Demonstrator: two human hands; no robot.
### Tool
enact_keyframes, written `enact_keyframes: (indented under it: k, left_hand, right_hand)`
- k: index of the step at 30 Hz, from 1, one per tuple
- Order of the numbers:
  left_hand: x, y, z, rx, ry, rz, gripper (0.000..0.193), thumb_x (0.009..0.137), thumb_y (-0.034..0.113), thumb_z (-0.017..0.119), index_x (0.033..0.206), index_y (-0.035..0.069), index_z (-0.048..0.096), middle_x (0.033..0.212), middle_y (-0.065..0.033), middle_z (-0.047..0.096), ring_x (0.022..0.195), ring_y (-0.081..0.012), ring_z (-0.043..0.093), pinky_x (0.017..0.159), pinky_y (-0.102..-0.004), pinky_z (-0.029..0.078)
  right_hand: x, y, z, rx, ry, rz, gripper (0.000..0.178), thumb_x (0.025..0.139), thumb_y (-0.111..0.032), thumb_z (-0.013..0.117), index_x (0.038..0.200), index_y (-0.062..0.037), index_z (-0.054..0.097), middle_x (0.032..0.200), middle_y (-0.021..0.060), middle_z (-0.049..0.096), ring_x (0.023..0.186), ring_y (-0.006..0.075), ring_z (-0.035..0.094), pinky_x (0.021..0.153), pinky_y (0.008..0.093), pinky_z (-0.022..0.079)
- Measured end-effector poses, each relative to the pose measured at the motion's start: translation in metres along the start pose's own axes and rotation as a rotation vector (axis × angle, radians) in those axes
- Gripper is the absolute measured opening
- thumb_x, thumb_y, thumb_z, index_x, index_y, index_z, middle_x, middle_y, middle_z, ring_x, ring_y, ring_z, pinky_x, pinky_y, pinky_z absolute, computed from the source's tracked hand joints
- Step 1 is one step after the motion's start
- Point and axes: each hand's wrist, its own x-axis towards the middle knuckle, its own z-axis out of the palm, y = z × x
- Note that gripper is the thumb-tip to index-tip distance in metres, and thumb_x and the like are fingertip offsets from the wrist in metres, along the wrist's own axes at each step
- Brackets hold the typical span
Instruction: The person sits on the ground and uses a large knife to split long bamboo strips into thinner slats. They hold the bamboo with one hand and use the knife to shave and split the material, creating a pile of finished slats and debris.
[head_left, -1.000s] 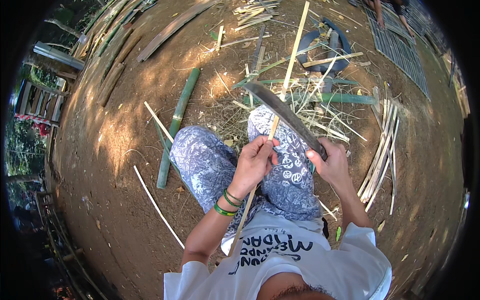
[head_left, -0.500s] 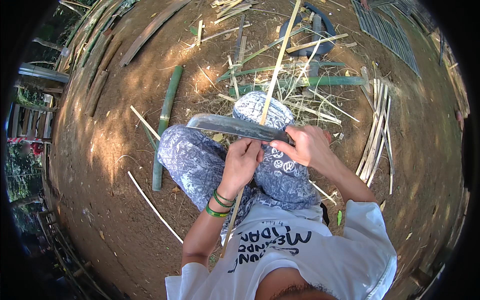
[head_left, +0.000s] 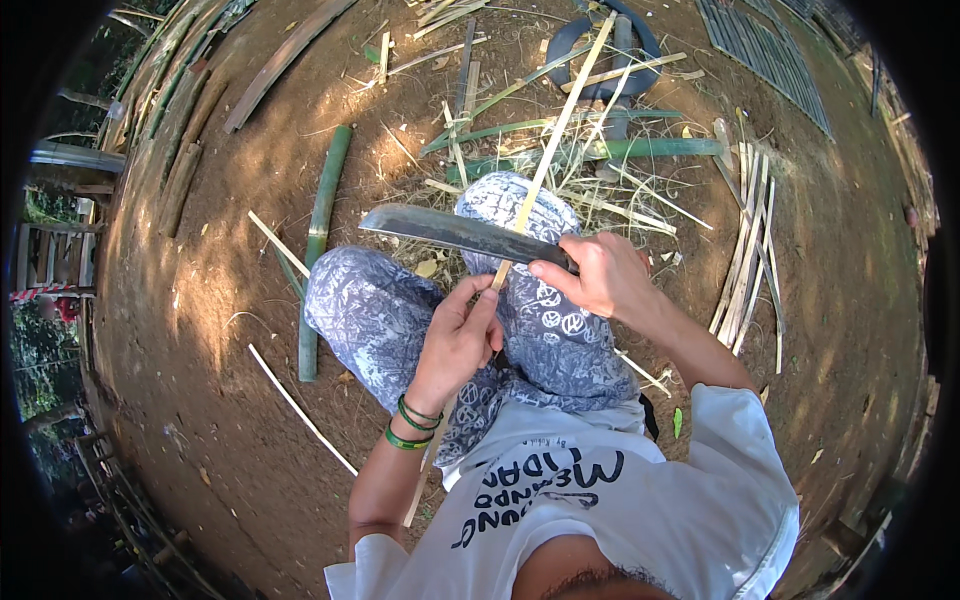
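My right hand (head_left: 603, 274) is closed round the handle of a machete (head_left: 455, 232), whose dark, broad blade points left across my knees. A long, pale bamboo strip (head_left: 553, 142) runs from far ahead, passes the blade above my right thigh and continues back past my left forearm. Just on the near side of the blade, my left hand (head_left: 462, 325) pinches this strip between thumb and fingers. The machete's handle is mostly hidden in my right fist.
Bamboo shavings (head_left: 600, 200) litter the ground ahead, around a green bamboo pole (head_left: 650, 148) and a black ring (head_left: 650, 75). Another green bamboo length (head_left: 322, 215) lies left. Split strips (head_left: 745, 255) are bundled at right. A slatted bamboo panel (head_left: 768, 68) lies far right.
My left hand has moved left and nearer to me, away from the blade. The bamboo strip now slants more, and its near end shows beside my left forearm. The right hand still grips the machete.
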Motion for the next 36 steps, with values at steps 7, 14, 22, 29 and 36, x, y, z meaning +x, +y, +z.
enact_keyframes:
  k: [7, 14, 22, 29, 36]
  left_hand:
    - [0.034, 0.002, 0.016, -0.007, 0.076, 0.186, 0.030, 0.102, 0.017, 0.051, 0.081, 0.000, 0.062, 0.060, -0.0017, 0.057, 0.049, -0.0066, 0.052, 0.044, -0.0245, 0.039]
    - [0.032, -0.005, 0.021, 0.007, 0.149, 0.201, 0.035, 0.099, 0.014, 0.052, 0.067, 0.000, 0.057, 0.056, -0.0006, 0.053, 0.049, -0.0067, 0.047, 0.045, -0.0262, 0.035]
    - [0.036, 0.001, 0.024, -0.075, 0.142, 0.182, 0.035, 0.099, 0.012, 0.052, 0.066, 0.001, 0.056, 0.055, 0.0004, 0.050, 0.048, -0.0056, 0.044, 0.045, -0.0256, 0.033]
    - [0.026, -0.013, 0.018, -0.033, 0.120, 0.205, 0.028, 0.103, 0.016, 0.051, 0.080, 0.002, 0.057, 0.062, 0.0015, 0.052, 0.051, -0.0037, 0.042, 0.046, -0.0229, 0.031]
    - [-0.006, -0.028, 0.016, -0.111, 0.068, 0.127, 0.014, 0.105, 0.016, 0.051, 0.099, 0.004, 0.055, 0.069, 0.0018, 0.054, 0.052, -0.0017, 0.040, 0.045, -0.0193, 0.030]
  right_hand:
    - [-0.002, -0.009, -0.002, -0.032, 0.002, -0.054, 0.053, 0.086, -0.052, 0.070, 0.072, -0.0013, 0.064, 0.053, 0.0188, 0.057, 0.052, 0.0373, 0.062, 0.050, 0.0480, 0.048]
    - [-0.004, -0.004, 0.005, -0.032, 0.021, -0.090, 0.053, 0.086, -0.051, 0.071, 0.071, -0.0008, 0.063, 0.052, 0.0198, 0.056, 0.051, 0.0393, 0.061, 0.051, 0.0480, 0.047]
    - [-0.003, -0.003, 0.003, 0.006, -0.019, -0.083, 0.051, 0.086, -0.050, 0.071, 0.072, -0.0014, 0.063, 0.052, 0.0198, 0.056, 0.051, 0.0395, 0.061, 0.050, 0.0485, 0.047]
    - [-0.004, -0.007, 0.005, -0.094, -0.013, -0.085, 0.052, 0.088, -0.050, 0.068, 0.072, -0.0016, 0.063, 0.053, 0.0191, 0.056, 0.051, 0.0377, 0.062, 0.050, 0.0477, 0.047]
    - [0.000, 0.008, 0.016, 0.094, 0.082, 0.003, 0.060, 0.088, -0.055, 0.067, 0.069, 0.0024, 0.065, 0.051, 0.0201, 0.057, 0.050, 0.0385, 0.062, 0.051, 0.0488, 0.049]
